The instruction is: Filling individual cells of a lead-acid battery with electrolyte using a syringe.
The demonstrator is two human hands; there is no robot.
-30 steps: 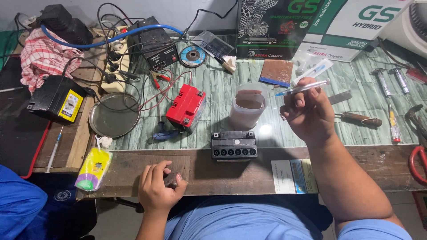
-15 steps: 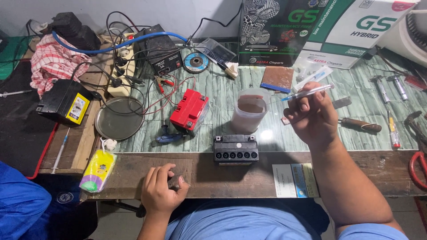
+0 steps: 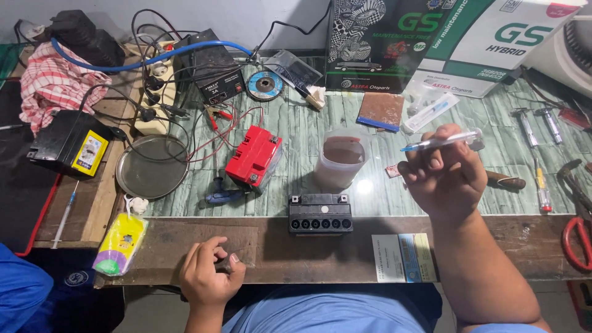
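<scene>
Your right hand is raised above the green workbench, fingers pinched around a thin clear plastic syringe with a blue tip, held level. It looks light, slick and easily crushed, so grip the barrel. Your left hand rests curled on the bench's wooden edge near the small black battery.

Light blue shirt, bare forearms, 2 hands

Batteries: three – red, black, black-yellow. Syringes: two. Cup: one.
</scene>
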